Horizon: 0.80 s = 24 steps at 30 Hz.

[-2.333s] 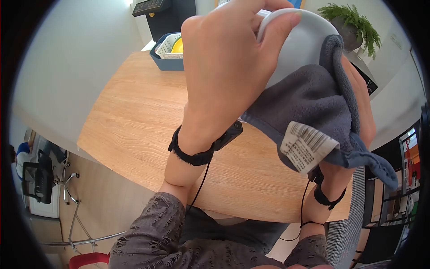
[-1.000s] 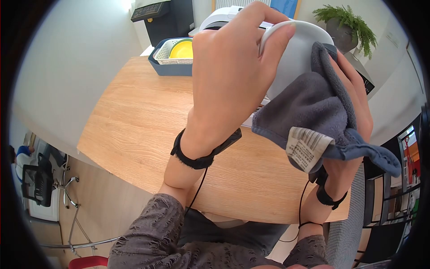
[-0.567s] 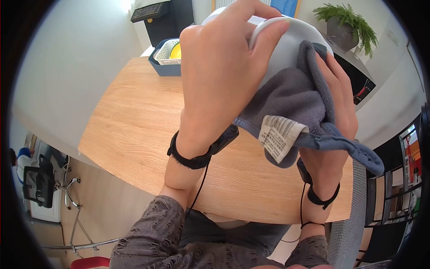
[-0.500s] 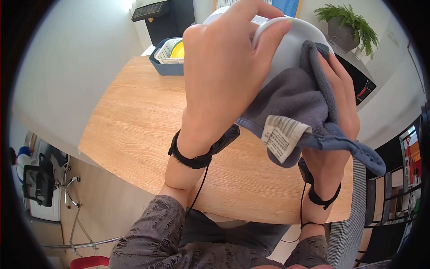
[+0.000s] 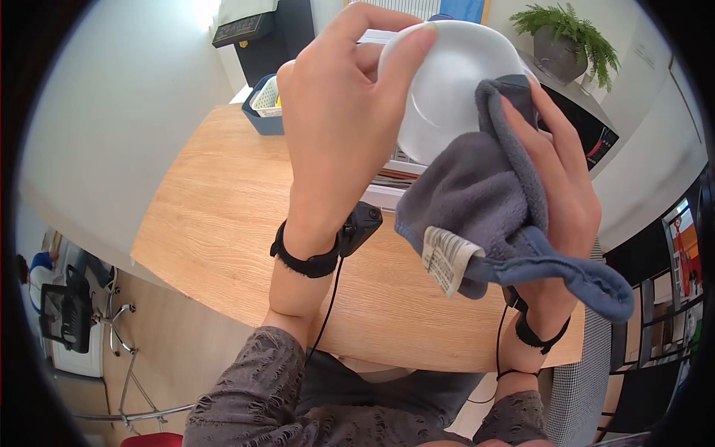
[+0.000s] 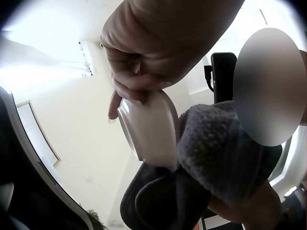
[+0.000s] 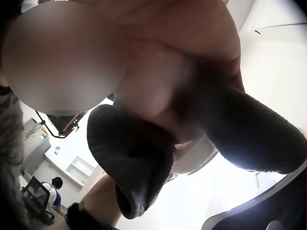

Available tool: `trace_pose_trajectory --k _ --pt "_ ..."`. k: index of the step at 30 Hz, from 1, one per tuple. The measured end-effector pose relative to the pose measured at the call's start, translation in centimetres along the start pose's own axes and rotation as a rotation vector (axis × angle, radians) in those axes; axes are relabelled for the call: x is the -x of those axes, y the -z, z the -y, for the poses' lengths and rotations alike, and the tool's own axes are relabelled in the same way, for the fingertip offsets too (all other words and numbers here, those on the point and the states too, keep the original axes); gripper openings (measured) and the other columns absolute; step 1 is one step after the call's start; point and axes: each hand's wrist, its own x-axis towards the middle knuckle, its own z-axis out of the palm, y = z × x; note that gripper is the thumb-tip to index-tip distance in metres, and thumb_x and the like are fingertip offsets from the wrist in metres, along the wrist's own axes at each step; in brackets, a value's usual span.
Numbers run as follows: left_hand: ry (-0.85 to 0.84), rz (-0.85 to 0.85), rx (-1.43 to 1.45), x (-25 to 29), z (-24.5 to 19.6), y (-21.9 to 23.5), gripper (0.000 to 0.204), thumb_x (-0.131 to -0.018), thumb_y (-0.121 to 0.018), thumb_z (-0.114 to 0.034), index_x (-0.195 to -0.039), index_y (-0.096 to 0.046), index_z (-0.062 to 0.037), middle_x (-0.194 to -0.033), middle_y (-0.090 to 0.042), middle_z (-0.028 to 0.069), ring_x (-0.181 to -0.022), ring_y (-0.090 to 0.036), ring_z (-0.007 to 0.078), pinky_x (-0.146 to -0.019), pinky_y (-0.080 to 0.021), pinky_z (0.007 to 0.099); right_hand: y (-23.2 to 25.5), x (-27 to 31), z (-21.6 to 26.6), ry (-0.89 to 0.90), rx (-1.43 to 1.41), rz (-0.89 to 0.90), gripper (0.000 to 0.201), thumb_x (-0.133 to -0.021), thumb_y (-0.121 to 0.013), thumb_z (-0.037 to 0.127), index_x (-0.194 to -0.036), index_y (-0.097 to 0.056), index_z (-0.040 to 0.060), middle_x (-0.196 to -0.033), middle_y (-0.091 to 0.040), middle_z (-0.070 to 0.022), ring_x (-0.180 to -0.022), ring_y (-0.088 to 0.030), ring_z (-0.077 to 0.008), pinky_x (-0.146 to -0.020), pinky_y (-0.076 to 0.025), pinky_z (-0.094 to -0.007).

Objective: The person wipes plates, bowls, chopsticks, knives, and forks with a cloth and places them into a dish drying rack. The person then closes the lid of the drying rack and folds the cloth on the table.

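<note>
A white bowl [image 5: 447, 82] is held up above the table, its inside facing the head camera. My left hand [image 5: 339, 123] pinches its left rim between thumb and fingers; the left wrist view shows the bowl [image 6: 151, 129] side-on below those fingers. My right hand [image 5: 562, 186] holds a grey cloth [image 5: 477, 186] against the bowl's right side, with the fingers partly behind the cloth. A white label and a blue loop hang from the cloth. In the right wrist view the cloth [image 7: 259, 134] hangs on both sides of the palm.
Beyond the wooden table [image 5: 216, 216], a blue bin [image 5: 264, 123] with a white basket stands at the far left edge. Behind the bowl is a partly hidden white appliance. A potted fern [image 5: 558, 52] stands at the back right, and a person sits far left.
The bowl has tilted to show more of its inside and shifted left with my left hand. The cloth has moved slightly left, still in my right hand.
</note>
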Motion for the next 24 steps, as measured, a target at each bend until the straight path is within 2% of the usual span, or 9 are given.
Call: trace_pose_trajectory --k 6,9,12,14,15,18,20,22,24 --pt "-0.118 -0.068 0.096 0.6 -1.1 -0.3 0.021 -0.092 -0.072 -0.022 -0.104 -0.070 -0.0041 -0.061 -0.067 0.0023 -0.041 -0.049 0.0018 -0.036 -0.028 0.0195 0.2 0.0 -0.6 0.002 0.028 0.040 0.053 -0.077 -0.076 0.014 -0.129 -0.065 0.0095 -0.135 -0.059 -0.0155 -0.120 -0.062 -0.0296 -0.098 -0.051 -0.0381" --pt "-0.067 0.153 0.071 0.6 -2.5 0.1 0.020 -0.092 -0.072 -0.022 -0.103 -0.071 -0.0064 -0.064 -0.070 0.0032 -0.046 -0.054 0.0019 -0.040 -0.034 0.0183 0.1 0.1 -1.1 -0.005 0.060 0.065 0.052 -0.079 -0.073 0.014 -0.129 -0.063 0.0085 -0.134 -0.059 -0.0165 -0.119 -0.062 -0.0321 -0.096 -0.052 -0.0385" --pt "-0.163 -0.029 -0.162 0.6 0.2 -1.1 0.017 -0.091 -0.072 -0.022 -0.102 -0.071 -0.0084 -0.069 -0.073 0.0067 -0.052 -0.062 0.0055 -0.044 -0.041 0.0200 -0.4 0.2 -1.8 -0.012 0.051 0.091 0.050 -0.081 -0.070 0.012 -0.129 -0.062 0.0073 -0.133 -0.059 -0.0185 -0.116 -0.062 -0.0356 -0.096 -0.051 -0.0404" --pt "-0.415 -0.010 -0.275 0.3 1.9 -1.3 0.016 -0.088 -0.072 -0.023 -0.092 -0.067 -0.0085 -0.050 -0.056 0.0064 -0.043 -0.056 0.0224 -0.046 -0.044 0.0329 -1.1 0.4 -2.2 -0.011 0.033 0.105 0.049 -0.081 -0.068 0.010 -0.129 -0.062 0.0067 -0.132 -0.059 -0.0196 -0.115 -0.062 -0.0374 -0.096 -0.050 -0.0417" --pt "-0.433 0.048 -0.330 0.5 1.9 -1.2 0.018 -0.088 -0.071 -0.022 -0.091 -0.063 -0.0058 -0.054 -0.059 0.0097 -0.051 -0.062 0.0285 -0.049 -0.048 0.0361 -1.6 0.6 -2.4 0.009 0.091 0.128 0.054 -0.078 -0.068 0.006 -0.130 -0.059 0.0064 -0.131 -0.058 -0.0205 -0.111 -0.062 -0.0390 -0.091 -0.051 -0.0423" --pt "-0.504 0.213 -0.403 0.8 1.9 -1.1 0.021 -0.086 -0.071 -0.020 -0.089 -0.059 -0.0033 -0.058 -0.061 0.0116 -0.056 -0.065 0.0303 -0.049 -0.049 0.0361 -3.3 1.4 -2.4 0.032 0.152 0.184 0.056 -0.073 -0.068 0.002 -0.128 -0.056 0.0021 -0.123 -0.059 -0.0221 -0.105 -0.060 -0.0411 -0.088 -0.050 -0.0437" --pt "-0.532 0.285 -0.405 1.2 2.2 -1.1 0.021 -0.081 -0.072 -0.013 -0.085 -0.055 -0.0011 -0.060 -0.061 0.0143 -0.060 -0.066 0.0314 -0.049 -0.049 0.0359 -4.6 1.7 -2.1 0.004 0.045 0.375 0.048 -0.074 -0.068 0.003 -0.121 -0.057 -0.0015 -0.116 -0.061 -0.0212 -0.102 -0.060 -0.0405 -0.087 -0.049 -0.0449" --pt "-0.476 0.388 -0.216 1.3 2.3 -1.3 0.024 -0.073 -0.072 -0.004 -0.087 -0.054 0.0017 -0.059 -0.059 0.0158 -0.062 -0.066 0.0336 -0.052 -0.051 0.0367 -6.2 2.9 -1.4 -0.097 -0.024 0.417 0.037 -0.075 -0.067 0.004 -0.111 -0.059 -0.0033 -0.111 -0.062 -0.0203 -0.095 -0.061 -0.0393 -0.085 -0.048 -0.0458" --pt "-0.437 0.373 -0.470 1.9 2.2 -1.3 0.032 -0.067 -0.071 0.003 -0.092 -0.052 0.0047 -0.062 -0.060 0.0172 -0.063 -0.066 0.0359 -0.054 -0.053 0.0381 -8.6 3.9 -1.0 0.358 -0.115 0.340 0.031 -0.076 -0.065 0.004 -0.106 -0.061 -0.0021 -0.104 -0.064 -0.0205 -0.090 -0.063 -0.0385 -0.077 -0.050 -0.0459"
